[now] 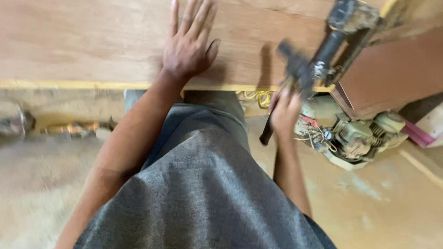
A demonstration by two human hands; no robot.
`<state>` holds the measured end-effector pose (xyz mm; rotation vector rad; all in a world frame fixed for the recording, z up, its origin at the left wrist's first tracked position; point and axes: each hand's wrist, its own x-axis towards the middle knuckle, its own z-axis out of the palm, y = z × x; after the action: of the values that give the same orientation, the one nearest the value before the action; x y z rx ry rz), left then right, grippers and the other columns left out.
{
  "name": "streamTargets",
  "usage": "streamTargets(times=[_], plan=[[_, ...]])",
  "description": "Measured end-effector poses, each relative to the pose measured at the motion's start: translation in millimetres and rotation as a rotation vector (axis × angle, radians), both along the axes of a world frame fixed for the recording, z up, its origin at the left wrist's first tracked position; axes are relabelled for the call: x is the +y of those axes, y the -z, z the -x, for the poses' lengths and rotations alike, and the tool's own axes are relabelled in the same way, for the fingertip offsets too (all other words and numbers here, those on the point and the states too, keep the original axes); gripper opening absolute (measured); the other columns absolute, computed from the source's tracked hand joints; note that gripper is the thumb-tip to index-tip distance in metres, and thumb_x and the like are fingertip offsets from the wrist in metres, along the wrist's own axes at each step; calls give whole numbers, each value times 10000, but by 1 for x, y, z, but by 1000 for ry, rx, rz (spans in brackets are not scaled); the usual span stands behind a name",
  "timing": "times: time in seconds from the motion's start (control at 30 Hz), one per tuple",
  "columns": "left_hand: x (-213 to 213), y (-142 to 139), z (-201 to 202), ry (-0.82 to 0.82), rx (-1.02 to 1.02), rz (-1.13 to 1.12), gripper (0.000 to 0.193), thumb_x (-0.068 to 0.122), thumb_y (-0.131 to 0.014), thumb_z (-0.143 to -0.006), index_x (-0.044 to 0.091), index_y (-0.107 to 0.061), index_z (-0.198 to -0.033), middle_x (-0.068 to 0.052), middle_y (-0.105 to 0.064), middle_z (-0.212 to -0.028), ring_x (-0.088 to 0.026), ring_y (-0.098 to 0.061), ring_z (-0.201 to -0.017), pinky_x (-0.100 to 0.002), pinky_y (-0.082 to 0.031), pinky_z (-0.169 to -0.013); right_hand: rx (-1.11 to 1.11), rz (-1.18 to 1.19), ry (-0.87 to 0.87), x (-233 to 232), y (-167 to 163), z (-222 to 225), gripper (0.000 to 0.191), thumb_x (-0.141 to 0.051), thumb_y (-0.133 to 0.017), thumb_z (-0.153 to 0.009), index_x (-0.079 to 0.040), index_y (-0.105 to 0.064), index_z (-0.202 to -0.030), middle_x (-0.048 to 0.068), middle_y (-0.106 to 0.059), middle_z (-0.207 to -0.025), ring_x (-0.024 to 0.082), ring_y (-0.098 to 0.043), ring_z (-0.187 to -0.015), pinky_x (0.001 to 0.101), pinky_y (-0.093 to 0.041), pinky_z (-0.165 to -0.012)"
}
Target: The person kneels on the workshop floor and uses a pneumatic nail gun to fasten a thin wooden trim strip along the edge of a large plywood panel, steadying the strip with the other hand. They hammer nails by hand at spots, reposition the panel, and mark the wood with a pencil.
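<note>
My left hand [189, 41] lies flat on a large brown plywood sheet [76, 28], fingers spread, palm near the sheet's front edge. My right hand [285, 110] is below that edge, to the right, gripping the handle of a black pneumatic nail gun [329, 42]. The gun reaches up over the plywood's right part, its head near the top of the view. A dark hose or strap hangs down from my right hand. The picture is blurred with motion.
A small dusty engine-like machine [358, 138] with wires sits on the sawdust floor [387, 206] to the right. A yellow cord [258, 97] shows under the sheet's edge. Another reddish board [408, 68] stands at the right. Blurred objects lie at the left.
</note>
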<state>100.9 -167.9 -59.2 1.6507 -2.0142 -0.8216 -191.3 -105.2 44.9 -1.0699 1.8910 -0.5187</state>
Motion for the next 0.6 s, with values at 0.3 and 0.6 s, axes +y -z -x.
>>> streamTargets(times=[0.3, 0.6], plan=[[3, 3, 9, 195, -285, 57, 775, 574, -455, -1127, 107, -252, -1712, -65, -62, -1780, -249, 18, -1639, -645, 67, -1267, 311, -55, 83, 113, 24, -34, 362, -326, -433, -1071, -4, -594, -1029, 85, -579, -681, 245, -587, -616, 416, -492, -590], [35, -23, 77, 248, -234, 124, 779, 620, -455, -1073, 221, -273, -1716, -91, -42, -1780, -308, 35, -1627, -663, 51, -1246, 406, 166, -44, 113, 11, -32, 347, -245, -420, -1076, 11, -644, -1011, 148, -595, -691, 307, -602, -633, 458, -451, -594]])
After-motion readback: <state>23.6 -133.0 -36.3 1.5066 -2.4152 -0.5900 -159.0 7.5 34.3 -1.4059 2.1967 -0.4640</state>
